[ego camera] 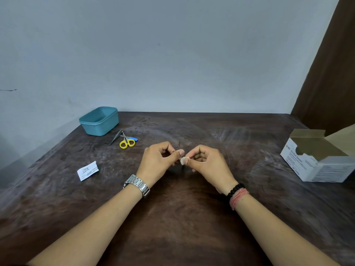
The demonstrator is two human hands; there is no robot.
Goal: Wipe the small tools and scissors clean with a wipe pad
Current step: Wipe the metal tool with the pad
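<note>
**White pad pinched between both hands**

White wipe pad sits mid-desk, pinched by the right hand, fingers curled. Left hand curls too, thumb against the pad, gripping something small I can't make out. Yellow-handled scissors and tweezers lie beyond the left hand, beside the teal tub. Torn wrapper lies left; swab box far right on the desk.

Scratched dark wooden table against plain pale grey-blue wall; brown curtain at right.
</note>
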